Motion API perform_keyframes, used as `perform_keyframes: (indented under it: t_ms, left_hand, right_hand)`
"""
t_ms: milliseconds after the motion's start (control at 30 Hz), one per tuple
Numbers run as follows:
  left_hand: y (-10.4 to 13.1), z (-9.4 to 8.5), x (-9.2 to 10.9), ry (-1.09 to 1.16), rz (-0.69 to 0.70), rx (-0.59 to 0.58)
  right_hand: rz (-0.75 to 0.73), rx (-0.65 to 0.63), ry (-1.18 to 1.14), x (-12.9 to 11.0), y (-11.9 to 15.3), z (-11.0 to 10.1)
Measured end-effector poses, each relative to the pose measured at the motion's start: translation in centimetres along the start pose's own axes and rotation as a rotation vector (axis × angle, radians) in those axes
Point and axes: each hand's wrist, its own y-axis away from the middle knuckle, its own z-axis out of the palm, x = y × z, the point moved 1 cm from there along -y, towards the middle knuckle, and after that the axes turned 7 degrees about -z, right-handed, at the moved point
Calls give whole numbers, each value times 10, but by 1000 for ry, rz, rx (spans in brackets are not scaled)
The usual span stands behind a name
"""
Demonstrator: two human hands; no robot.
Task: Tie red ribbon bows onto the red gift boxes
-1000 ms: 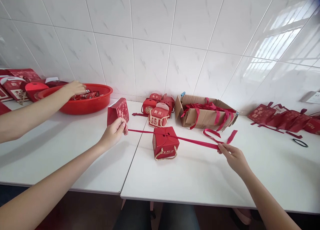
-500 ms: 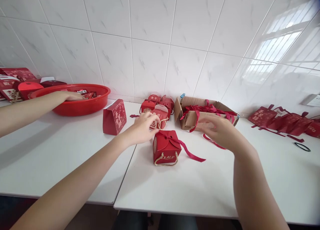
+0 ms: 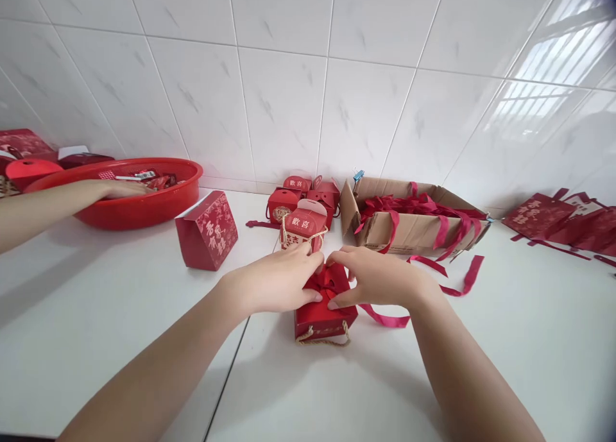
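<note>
A small red gift box with a twisted rope handle stands on the white table, a red ribbon trailing from it to the right. Over its top left is my left hand, thumb and fingers bent around the top; whether they pinch the ribbon is hidden. My right hand touches the top from the right, its thumb and fingers apart on the flaps. Just behind is another red box with pale lettering. A taller dark red box stands to the left.
An open cardboard box of red ribbons stands at the back right, loose ribbon in front. Another person's hand reaches into a red plastic basket at the left. Flat red boxes lie far right against the tiled wall.
My right hand has moved left from beside the cardboard box onto the gift box. My left hand has come lower over its top. The view has shifted slightly.
</note>
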Motion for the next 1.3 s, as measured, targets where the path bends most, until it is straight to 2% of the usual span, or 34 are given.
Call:
perform_keyframes:
  t_ms: [133, 300, 500, 633, 700, 1000, 1100, 1200, 1300]
  left_hand:
    - [-1, -1, 2, -41, -43, -52]
    - [-6, 1, 2, -57, -4, -60]
    - [-1, -8, -6, -85, -31, -95]
    - [1, -10, -7, -88, -71, -124]
    - [1, -9, -7, -67, -81, -142]
    - [-4, -3, -4, -65, -112, -215]
    - [-4, -4, -4, -71, -107, -204]
    - [-2, -6, -6, -72, -91, -191]
    - [1, -9, -11, -85, -78, -193]
  right_hand:
    - [21, -21, 6, -5, -2, 0]
    - [14, -51, -34, -4, 1, -1]
    - [177, -47, -30, 12, 13, -10]
    - [29, -6, -29, 5, 6, -8]
    - [-32, -28, -33, 0, 2, -5]
    - [-61, -40, -40, -1, -2, -1]
    - [-57, -60, -42, -1, 0, -2]
    - [-7, -66, -42, 2, 5, -5]
    - [168, -79, 0, 11, 12, -9]
